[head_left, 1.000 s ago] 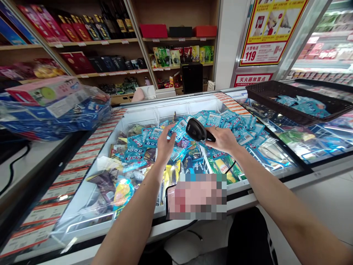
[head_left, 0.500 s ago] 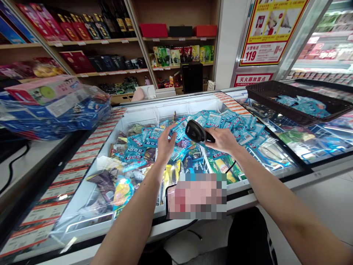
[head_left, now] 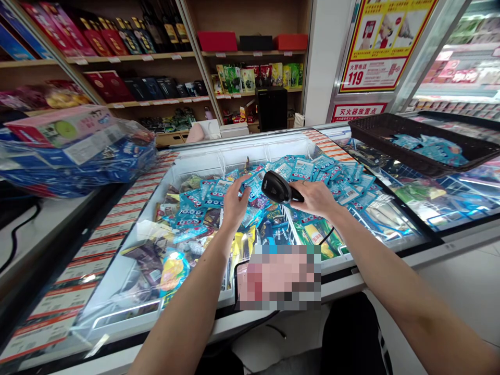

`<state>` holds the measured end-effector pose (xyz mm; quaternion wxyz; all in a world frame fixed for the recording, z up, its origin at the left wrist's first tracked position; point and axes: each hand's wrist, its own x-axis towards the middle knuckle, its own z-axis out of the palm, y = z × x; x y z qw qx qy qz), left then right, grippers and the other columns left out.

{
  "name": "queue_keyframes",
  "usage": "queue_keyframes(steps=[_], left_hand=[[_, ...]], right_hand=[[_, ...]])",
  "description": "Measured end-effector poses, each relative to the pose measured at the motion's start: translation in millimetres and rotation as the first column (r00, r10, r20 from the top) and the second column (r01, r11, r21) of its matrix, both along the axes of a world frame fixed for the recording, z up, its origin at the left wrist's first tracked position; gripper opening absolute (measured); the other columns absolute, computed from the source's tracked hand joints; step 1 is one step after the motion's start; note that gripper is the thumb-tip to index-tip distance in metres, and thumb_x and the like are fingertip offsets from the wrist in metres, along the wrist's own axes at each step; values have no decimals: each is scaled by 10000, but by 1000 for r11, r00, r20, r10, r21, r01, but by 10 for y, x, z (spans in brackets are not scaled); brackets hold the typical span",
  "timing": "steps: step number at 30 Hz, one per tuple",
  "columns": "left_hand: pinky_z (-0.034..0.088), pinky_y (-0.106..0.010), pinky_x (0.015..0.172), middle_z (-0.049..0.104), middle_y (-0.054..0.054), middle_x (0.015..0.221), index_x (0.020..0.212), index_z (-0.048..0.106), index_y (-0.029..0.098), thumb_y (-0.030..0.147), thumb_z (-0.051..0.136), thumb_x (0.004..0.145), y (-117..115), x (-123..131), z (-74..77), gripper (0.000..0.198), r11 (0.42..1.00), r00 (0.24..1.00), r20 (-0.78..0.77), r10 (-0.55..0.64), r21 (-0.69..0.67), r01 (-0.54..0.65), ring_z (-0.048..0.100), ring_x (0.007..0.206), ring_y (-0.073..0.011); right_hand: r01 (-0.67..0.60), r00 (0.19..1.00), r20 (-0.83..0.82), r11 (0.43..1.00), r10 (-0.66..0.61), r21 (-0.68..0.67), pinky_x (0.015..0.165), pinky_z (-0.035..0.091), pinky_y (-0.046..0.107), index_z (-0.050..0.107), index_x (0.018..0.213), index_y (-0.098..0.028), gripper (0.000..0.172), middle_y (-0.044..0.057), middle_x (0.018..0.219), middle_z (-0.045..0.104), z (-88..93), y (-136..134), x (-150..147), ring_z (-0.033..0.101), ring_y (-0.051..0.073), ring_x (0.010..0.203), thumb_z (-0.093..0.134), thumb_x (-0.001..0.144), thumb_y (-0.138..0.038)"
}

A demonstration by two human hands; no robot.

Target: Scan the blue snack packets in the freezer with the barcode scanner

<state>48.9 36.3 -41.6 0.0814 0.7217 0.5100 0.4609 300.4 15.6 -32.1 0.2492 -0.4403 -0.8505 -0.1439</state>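
A shop interior is seen from above, with wooden shelving (head_left: 128, 56) stocked with boxed goods and bottles along the far wall. A chest freezer (head_left: 242, 143) is set across the middle, its glass lid slid open over the left part. A plastic-wrapped bundle of boxes (head_left: 78, 156) is placed beyond the freezer's left edge, and a dark woven basket (head_left: 390, 122) holding blue sachets is laid on the glass towards the right edge. Blue sachets (head_left: 297, 169) are heaped along the freezer's back half, among other packets. A black handheld barcode scanner (head_left: 277, 187) is held above the heap, near the back of the well, by the right hand (head_left: 314, 199), its fingers closed around the handle. The left hand (head_left: 234, 203) is held just beside the scanner, with its fingers spread at the sachets; whether a sachet is pinched cannot be told.
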Motion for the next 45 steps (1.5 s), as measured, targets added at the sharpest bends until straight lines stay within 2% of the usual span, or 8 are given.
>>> queue_keyframes(steps=[15, 23, 27, 30, 34, 38, 42, 45], left_hand=[[393, -216, 582, 607, -28, 1050, 1205, 522, 273, 304, 460, 849, 20, -26, -21, 363, 999, 1000, -2, -9, -34, 9, 497, 715, -107], [441, -267, 708, 578, -34, 1174, 1227, 492, 252, 304, 422, 860, 25, -31, -25, 377, 1000, 998, -66, 23, -12, -24, 522, 770, -125], [439, -312, 810, 576, -59, 1167, 1247, 468, 229, 290, 410, 858, -6, -2, -26, 398, 995, 983, -156, 95, 31, -92, 543, 899, -169], [407, -348, 895, 571, -91, 1133, 1244, 469, 195, 259, 384, 853, -35, 14, -16, 405, 980, 959, -207, 195, 86, -181, 516, 1023, -209], [379, -414, 908, 546, -123, 1060, 1199, 510, 182, 249, 389, 834, -74, 14, 6, 391, 935, 903, -245, 353, 115, -335, 493, 1037, -257], [337, -467, 924, 481, -137, 1180, 1204, 513, 216, 254, 412, 824, -120, 18, 32, 395, 890, 848, -268, 456, 121, -440, 443, 1110, -295], [246, -450, 1030, 461, -79, 1280, 1236, 486, 265, 302, 396, 854, -139, 52, 42, 394, 949, 875, -366, 317, 130, -289, 410, 1185, -251], [146, -477, 1082, 538, -36, 1218, 1182, 524, 293, 332, 401, 863, -128, 78, 12, 344, 982, 855, -484, 187, 106, -155, 450, 1156, -232]], right_hand=[[0, 1000, -7, 1000, 0, -23, 577, 353, 258, 547, 1122, -194, 404, 44, 958, 671, 10, -11, -1, 609, 168, 763, 536, 789, -422], [46, 999, -26, 998, -47, -30, 586, 360, 255, 545, 1139, -190, 423, 52, 918, 669, 24, -18, 4, 608, 170, 760, 529, 797, -438], [65, 998, -26, 998, -65, -27, 584, 359, 255, 548, 1134, -190, 425, 56, 900, 668, 23, -11, 5, 607, 173, 754, 533, 792, -442], [69, 997, -17, 997, -70, -30, 577, 355, 254, 550, 1131, -186, 425, 59, 884, 667, 28, -8, 4, 607, 173, 744, 538, 787, -434], [71, 997, -30, 997, -71, -29, 584, 361, 256, 549, 1132, -196, 420, 51, 872, 666, 44, -16, 9, 610, 175, 749, 538, 789, -439], [62, 997, -49, 998, -64, -32, 600, 368, 256, 548, 1134, -190, 422, 57, 871, 669, 52, -20, 19, 610, 177, 755, 548, 788, -432], [68, 996, -51, 997, -70, -35, 607, 372, 258, 545, 1129, -195, 419, 54, 873, 670, 46, -13, 29, 614, 183, 764, 552, 785, -434], [82, 995, -53, 996, -84, -28, 604, 373, 260, 544, 1121, -197, 416, 53, 885, 669, 42, -7, 35, 618, 184, 765, 541, 788, -446]])
